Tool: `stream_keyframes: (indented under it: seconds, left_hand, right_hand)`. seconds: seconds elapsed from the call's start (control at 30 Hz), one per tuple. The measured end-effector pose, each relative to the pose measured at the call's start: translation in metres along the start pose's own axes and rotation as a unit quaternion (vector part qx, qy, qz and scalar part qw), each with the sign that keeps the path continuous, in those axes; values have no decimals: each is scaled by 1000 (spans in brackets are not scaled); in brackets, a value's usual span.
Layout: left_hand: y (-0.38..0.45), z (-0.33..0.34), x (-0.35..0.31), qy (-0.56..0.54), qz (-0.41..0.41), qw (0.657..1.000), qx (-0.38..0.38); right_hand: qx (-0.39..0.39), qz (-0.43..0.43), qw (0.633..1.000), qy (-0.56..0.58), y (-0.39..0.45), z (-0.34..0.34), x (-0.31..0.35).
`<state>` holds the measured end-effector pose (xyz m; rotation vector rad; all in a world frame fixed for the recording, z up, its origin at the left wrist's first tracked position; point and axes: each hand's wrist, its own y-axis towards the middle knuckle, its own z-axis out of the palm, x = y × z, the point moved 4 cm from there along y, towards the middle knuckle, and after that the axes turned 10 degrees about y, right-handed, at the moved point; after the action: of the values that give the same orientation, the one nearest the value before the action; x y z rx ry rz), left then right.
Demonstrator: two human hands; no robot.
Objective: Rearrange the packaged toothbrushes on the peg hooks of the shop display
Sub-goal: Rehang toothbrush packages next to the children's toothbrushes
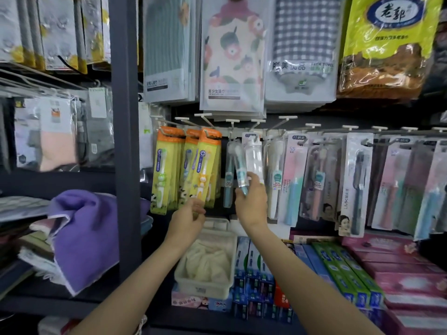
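Right hand (251, 201) up at peg hooks (232, 124), fingers pinching bottom of clear toothbrush pack (252, 158), teal brush inside, top near hook. Left hand (187, 217) lower, fingers loosely curled, holding nothing, just under yellow toothbrush packs (188, 168). Toothpaste boxes (338, 269) below.

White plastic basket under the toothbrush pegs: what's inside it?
The white plastic basket holds crumpled cream-white cloth, filling most of it. Anything beneath the cloth is covered. The left forearm hides the basket's near-left corner.
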<state>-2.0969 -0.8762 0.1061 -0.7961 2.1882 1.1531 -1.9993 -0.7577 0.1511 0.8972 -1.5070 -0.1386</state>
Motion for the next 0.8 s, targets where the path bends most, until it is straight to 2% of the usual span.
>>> stream_keyframes:
  seconds: [0.13, 0.33, 0.47, 0.8]
  left_hand:
    - [3, -5, 1, -2, -10, 1000, 2]
    - [7, -6, -1, -2, -12, 1000, 6]
    - [8, -3, 0, 2, -19, 1000, 11]
    - [13, -7, -4, -1, -34, 999, -4]
  right_hand:
    - [-8, -8, 999, 41, 4, -1, 6]
    - [30, 19, 998, 49, 19, -9, -2]
    - [52, 19, 998, -2, 25, -22, -1]
    - [29, -30, 994, -105, 26, -27, 4]
